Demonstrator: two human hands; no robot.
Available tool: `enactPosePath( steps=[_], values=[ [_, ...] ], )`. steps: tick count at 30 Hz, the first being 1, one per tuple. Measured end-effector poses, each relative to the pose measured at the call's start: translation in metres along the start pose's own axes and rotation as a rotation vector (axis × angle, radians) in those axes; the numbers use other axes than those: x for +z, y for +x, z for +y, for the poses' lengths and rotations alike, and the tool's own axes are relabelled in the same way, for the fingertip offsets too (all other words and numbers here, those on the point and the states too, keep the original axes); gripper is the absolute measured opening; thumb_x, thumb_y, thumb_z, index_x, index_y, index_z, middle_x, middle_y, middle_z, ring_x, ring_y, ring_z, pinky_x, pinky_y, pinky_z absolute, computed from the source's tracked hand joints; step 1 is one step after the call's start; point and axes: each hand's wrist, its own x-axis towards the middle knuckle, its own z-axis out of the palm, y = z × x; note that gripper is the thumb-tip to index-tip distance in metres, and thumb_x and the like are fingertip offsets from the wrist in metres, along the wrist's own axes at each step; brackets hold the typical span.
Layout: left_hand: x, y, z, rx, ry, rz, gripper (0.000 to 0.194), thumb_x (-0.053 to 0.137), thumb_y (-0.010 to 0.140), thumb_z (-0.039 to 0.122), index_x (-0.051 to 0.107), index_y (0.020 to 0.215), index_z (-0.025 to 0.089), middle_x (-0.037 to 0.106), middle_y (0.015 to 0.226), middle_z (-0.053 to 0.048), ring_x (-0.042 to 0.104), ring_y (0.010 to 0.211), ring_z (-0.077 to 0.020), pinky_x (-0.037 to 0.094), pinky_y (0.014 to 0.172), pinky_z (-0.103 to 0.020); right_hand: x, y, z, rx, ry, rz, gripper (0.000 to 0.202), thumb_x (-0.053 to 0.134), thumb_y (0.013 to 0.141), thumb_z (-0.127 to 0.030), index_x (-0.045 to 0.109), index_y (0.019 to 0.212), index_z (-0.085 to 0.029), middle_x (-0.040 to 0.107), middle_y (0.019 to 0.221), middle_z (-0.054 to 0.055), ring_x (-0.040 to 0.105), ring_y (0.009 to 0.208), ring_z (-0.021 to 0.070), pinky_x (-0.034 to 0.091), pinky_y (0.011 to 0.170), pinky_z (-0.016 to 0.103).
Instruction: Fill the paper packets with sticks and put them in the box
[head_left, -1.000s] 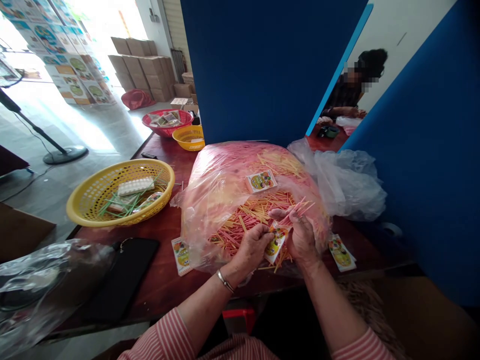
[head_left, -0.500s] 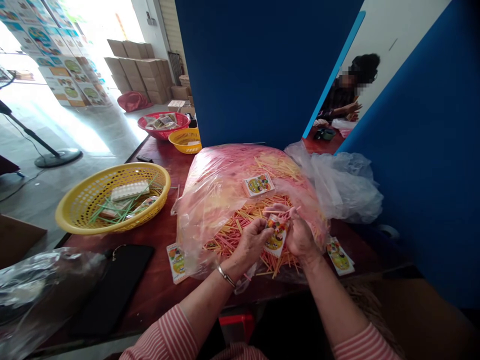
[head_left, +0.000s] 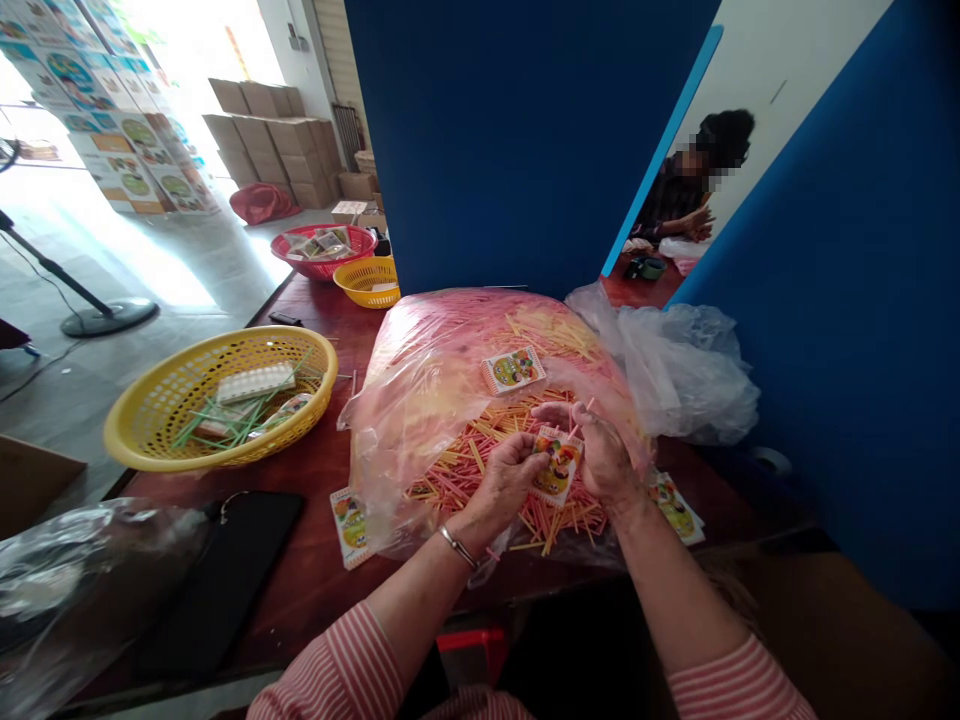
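I pinch a small, colourfully printed packet (head_left: 559,468) in my left hand (head_left: 510,482), tilted, face up; slim pink sticks (head_left: 591,404) show at my right hand (head_left: 609,465). Below, the clear plastic bag (head_left: 420,400) gapes, bulging with pink and yellow straws (head_left: 463,458), near the table's (head_left: 315,590) front edge.

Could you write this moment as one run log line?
left hand: holds printed packet | right hand: holds pink sticks | beneath both: open plastic bag of pink and yellow sticks
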Motion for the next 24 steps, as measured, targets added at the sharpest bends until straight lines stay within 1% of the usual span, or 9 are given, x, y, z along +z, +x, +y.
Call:
enactPosePath(
  steps=[3,7,12,15,17,19,22,23,24],
  values=[
    [0.000,-0.001,0.000,0.004,0.028,-0.001,0.027,0.070,0.066,0.034,0.057,0.079,0.015,0.060,0.070,0.002,0.053,0.060,-0.0089,0.044,0.061,-0.024,0.001,-0.003,-0.001,-0.022,0.007,0.010,0.039,0.043,0.088,-0.048,0.069,0.088,-0.020,0.071,0.093,0.006,0.063,0.095,0.0217,0.049,0.085,0.037],
    [-0.001,-0.002,0.001,0.003,0.073,0.009,0.023,0.066,0.069,0.035,0.058,0.078,0.015,0.059,0.070,0.002,0.051,0.060,-0.0088,0.042,0.060,-0.022,-0.004,-0.001,0.003,-0.017,0.057,0.034,0.036,0.047,0.087,-0.050,0.065,0.099,-0.021,0.072,0.091,0.007,0.066,0.089,0.0219,0.050,0.081,0.040],
    [0.000,0.000,-0.001,0.050,0.122,0.003,0.018,0.065,0.070,0.030,0.058,0.078,0.015,0.059,0.071,0.002,0.053,0.063,-0.0098,0.044,0.063,-0.023,-0.008,0.005,0.001,-0.094,-0.027,0.077,0.046,0.041,0.087,-0.057,0.066,0.100,-0.021,0.070,0.101,0.009,0.061,0.104,0.0239,0.049,0.087,0.042],
    [0.000,0.001,-0.001,0.088,0.205,-0.008,0.014,0.063,0.073,0.028,0.059,0.076,0.015,0.059,0.070,0.001,0.051,0.063,-0.0099,0.043,0.063,-0.023,-0.007,0.002,-0.006,-0.066,-0.120,-0.017,0.046,0.039,0.088,-0.058,0.068,0.100,-0.024,0.068,0.106,0.008,0.059,0.108,0.0234,0.045,0.094,0.045],
    [-0.001,0.001,-0.002,0.126,0.241,-0.019,0.014,0.063,0.074,0.028,0.060,0.076,0.015,0.058,0.071,0.000,0.051,0.064,-0.0099,0.043,0.064,-0.023,-0.006,-0.002,-0.011,-0.027,-0.243,-0.134,0.042,0.044,0.086,-0.056,0.069,0.099,-0.024,0.067,0.110,0.007,0.056,0.112,0.0240,0.038,0.102,0.047],
    [-0.001,0.000,-0.002,0.150,0.252,-0.038,0.015,0.064,0.074,0.029,0.061,0.077,0.015,0.058,0.072,0.000,0.051,0.065,-0.0100,0.043,0.065,-0.024,-0.007,-0.006,-0.014,0.012,-0.325,-0.204,0.038,0.052,0.084,-0.051,0.068,0.106,-0.023,0.065,0.115,0.008,0.053,0.115,0.0248,0.034,0.105,0.047],
    [-0.001,-0.004,-0.002,0.139,0.241,-0.044,0.017,0.065,0.074,0.031,0.060,0.076,0.015,0.057,0.070,0.001,0.050,0.063,-0.0096,0.043,0.063,-0.024,-0.008,-0.011,-0.016,-0.001,-0.309,-0.162,0.048,0.055,0.085,-0.044,0.053,0.129,-0.025,0.060,0.123,0.008,0.056,0.112,0.0231,0.038,0.103,0.043],
    [-0.001,-0.005,-0.002,0.133,0.230,-0.046,0.017,0.065,0.074,0.031,0.060,0.076,0.014,0.057,0.069,0.001,0.050,0.062,-0.0093,0.042,0.062,-0.023,-0.008,-0.012,-0.016,-0.033,-0.326,-0.151,0.049,0.055,0.085,-0.042,0.050,0.131,-0.025,0.060,0.124,0.007,0.055,0.112,0.0229,0.038,0.103,0.042],
    [0.000,-0.007,-0.001,0.126,0.218,-0.052,0.017,0.065,0.074,0.030,0.059,0.076,0.014,0.057,0.069,0.001,0.050,0.062,-0.0090,0.042,0.061,-0.023,-0.009,-0.013,-0.016,-0.075,-0.366,-0.157,0.047,0.056,0.085,-0.042,0.053,0.129,-0.025,0.060,0.123,0.007,0.055,0.113,0.0234,0.036,0.104,0.042]
  ],
)
